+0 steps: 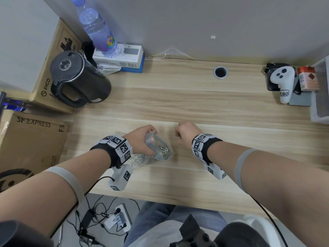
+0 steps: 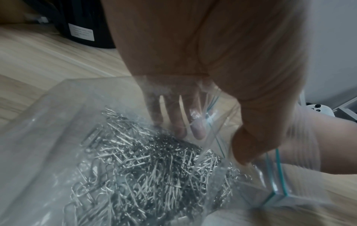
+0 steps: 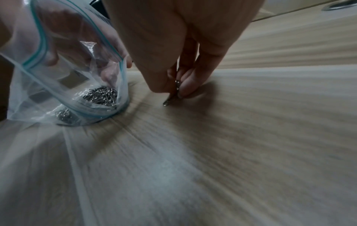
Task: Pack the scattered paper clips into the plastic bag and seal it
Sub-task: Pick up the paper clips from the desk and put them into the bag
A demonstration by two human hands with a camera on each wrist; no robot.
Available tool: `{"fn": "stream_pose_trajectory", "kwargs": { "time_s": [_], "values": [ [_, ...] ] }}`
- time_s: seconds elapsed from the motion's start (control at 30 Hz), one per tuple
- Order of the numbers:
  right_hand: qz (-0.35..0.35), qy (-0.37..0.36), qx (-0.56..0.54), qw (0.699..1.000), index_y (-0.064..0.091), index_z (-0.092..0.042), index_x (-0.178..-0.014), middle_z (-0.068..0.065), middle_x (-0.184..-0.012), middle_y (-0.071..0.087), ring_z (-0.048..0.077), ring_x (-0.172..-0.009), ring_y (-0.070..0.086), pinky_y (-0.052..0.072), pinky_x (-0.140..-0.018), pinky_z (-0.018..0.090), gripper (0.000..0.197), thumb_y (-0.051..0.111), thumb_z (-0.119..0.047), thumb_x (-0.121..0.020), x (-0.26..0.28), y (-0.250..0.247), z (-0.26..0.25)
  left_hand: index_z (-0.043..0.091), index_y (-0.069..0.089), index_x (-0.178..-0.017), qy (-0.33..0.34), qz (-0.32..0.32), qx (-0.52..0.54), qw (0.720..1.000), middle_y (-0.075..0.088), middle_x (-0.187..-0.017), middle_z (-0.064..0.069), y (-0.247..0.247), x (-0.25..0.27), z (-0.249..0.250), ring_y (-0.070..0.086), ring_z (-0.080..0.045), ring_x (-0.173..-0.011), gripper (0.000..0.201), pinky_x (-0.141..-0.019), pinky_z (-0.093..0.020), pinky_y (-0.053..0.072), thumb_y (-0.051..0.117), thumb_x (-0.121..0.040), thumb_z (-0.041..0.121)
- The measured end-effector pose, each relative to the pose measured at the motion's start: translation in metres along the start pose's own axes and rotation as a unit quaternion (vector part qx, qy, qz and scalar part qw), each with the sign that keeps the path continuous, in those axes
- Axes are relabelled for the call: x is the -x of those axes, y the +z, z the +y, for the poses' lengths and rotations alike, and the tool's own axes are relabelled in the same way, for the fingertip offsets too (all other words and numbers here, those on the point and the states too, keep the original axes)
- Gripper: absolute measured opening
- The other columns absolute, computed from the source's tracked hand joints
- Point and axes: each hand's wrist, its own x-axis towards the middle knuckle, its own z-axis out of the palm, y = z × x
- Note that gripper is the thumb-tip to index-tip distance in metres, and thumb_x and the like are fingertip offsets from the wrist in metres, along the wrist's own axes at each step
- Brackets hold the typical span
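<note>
A clear zip bag [image 1: 156, 145] with a teal seal strip stands on the wooden desk [image 1: 195, 97], mouth held wide by my left hand [image 1: 142, 139]. Its fingers curl inside the rim [image 2: 173, 116]. A heap of silver paper clips [image 2: 135, 165] fills the bag's bottom [image 3: 102, 95]. Just right of the bag, my right hand [image 1: 185, 132] pinches a few paper clips [image 3: 176, 90] between thumb and fingers, tips touching the desk. One loose clip [image 1: 169, 135] lies on the desk between the hands.
A black kettle [image 1: 76, 79] and cardboard boxes [image 1: 30, 139] stand at the left. A water bottle [image 1: 98, 27] on a white box sits at the back. A white controller [image 1: 283, 81] and a red-topped box [image 1: 307, 78] are at the far right. A cable hole [image 1: 220, 72] lies behind.
</note>
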Motion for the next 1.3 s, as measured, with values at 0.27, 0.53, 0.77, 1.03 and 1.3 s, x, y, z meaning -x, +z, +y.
{"fn": "stream_pose_trajectory", "kwargs": {
  "time_s": [0.27, 0.53, 0.77, 1.03, 1.3],
  "values": [
    [-0.005, 0.025, -0.030, 0.999, 0.067, -0.015, -0.090, 0.004, -0.098, 0.065, 0.025, -0.091, 0.061, 0.053, -0.079, 0.032, 0.016, 0.057, -0.008, -0.079, 0.001, -0.008, 0.003, 0.033, 0.050, -0.116, 0.000, -0.001, -0.007, 1.000, 0.059, -0.107, 0.006, 0.003, 0.003, 0.004, 0.064, -0.015, -0.085, 0.075, -0.075, -0.037, 0.058, 0.085, -0.050, 0.040],
    [-0.040, -0.006, -0.215, 0.976, 0.074, -0.020, -0.074, -0.008, -0.073, 0.069, 0.010, -0.069, 0.065, 0.056, -0.069, 0.024, 0.015, 0.071, -0.007, -0.067, 0.004, -0.029, -0.035, 0.026, 0.051, -0.117, 0.009, -0.003, 0.007, 1.000, 0.066, -0.102, 0.001, 0.002, 0.005, 0.009, 0.068, -0.017, -0.085, 0.075, -0.072, -0.032, 0.059, 0.093, -0.055, 0.025],
    [-0.051, 0.002, -0.303, 0.952, 0.070, -0.035, -0.064, -0.011, -0.082, 0.071, 0.014, -0.085, 0.070, 0.058, -0.086, 0.035, 0.019, 0.083, -0.023, -0.068, 0.011, -0.011, -0.061, 0.015, 0.052, -0.119, 0.021, -0.013, 0.012, 1.000, 0.068, -0.102, -0.003, 0.002, 0.006, 0.013, 0.067, -0.015, -0.084, 0.074, -0.066, -0.017, 0.054, 0.096, -0.059, 0.015],
    [0.033, 0.086, -0.113, 0.989, 0.068, -0.020, -0.102, -0.002, -0.096, 0.070, 0.020, -0.091, 0.067, 0.055, -0.082, 0.032, 0.021, 0.062, -0.020, -0.082, 0.016, -0.039, 0.000, 0.031, 0.050, -0.119, 0.013, 0.006, -0.015, 1.000, 0.061, -0.108, 0.004, 0.004, 0.010, 0.003, 0.065, -0.017, -0.091, 0.079, -0.077, -0.036, 0.059, 0.094, -0.053, 0.031],
    [-0.025, 0.045, -0.007, 0.999, 0.060, -0.013, -0.124, 0.007, -0.119, 0.054, 0.026, -0.106, 0.056, 0.048, -0.091, 0.033, 0.048, 0.073, -0.018, -0.078, 0.025, -0.019, 0.017, 0.030, 0.050, -0.119, 0.008, 0.006, -0.010, 1.000, 0.060, -0.103, 0.005, 0.006, 0.013, 0.001, 0.063, -0.016, -0.083, 0.075, -0.071, -0.031, 0.057, 0.091, -0.057, 0.024]
  ]
}}
